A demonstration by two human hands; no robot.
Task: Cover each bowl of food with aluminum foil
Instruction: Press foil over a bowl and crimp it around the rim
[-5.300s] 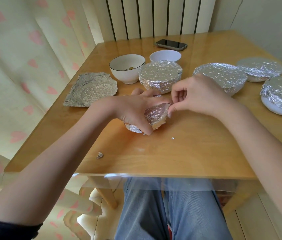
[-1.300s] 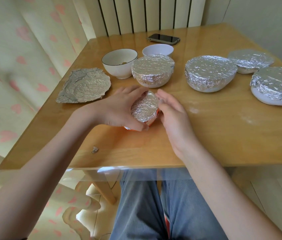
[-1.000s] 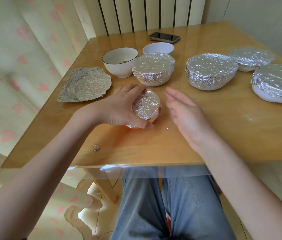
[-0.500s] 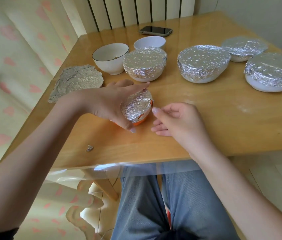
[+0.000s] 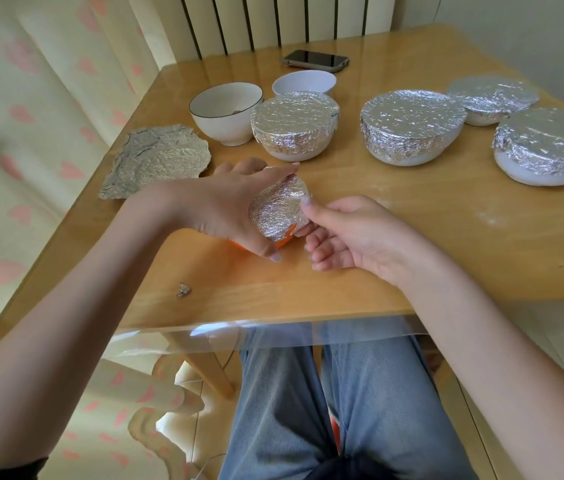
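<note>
A small orange bowl (image 5: 282,241) with foil over its top (image 5: 278,211) is tilted on the table in front of me. My left hand (image 5: 225,206) grips it from the left, fingers over the far rim and thumb under the near side. My right hand (image 5: 346,232) pinches the foil at the bowl's right edge with thumb and fingertips. Behind stand several foil-covered white bowls (image 5: 294,124) (image 5: 412,124) (image 5: 493,100) (image 5: 550,143). Two bowls are uncovered: a black-rimmed white one (image 5: 225,112) and a smaller white one (image 5: 304,83). A crumpled foil sheet (image 5: 157,159) lies at the left.
A phone (image 5: 315,59) lies at the far side of the wooden table (image 5: 412,244). A small foil scrap (image 5: 183,290) sits near the front edge. A clear plastic cover hangs over the near edge above my jeans. Curtains hang at the left.
My right hand came off the bowl, drew back toward me, then returned to pinch the foil at its right edge. My left hand has tilted the bowl further.
</note>
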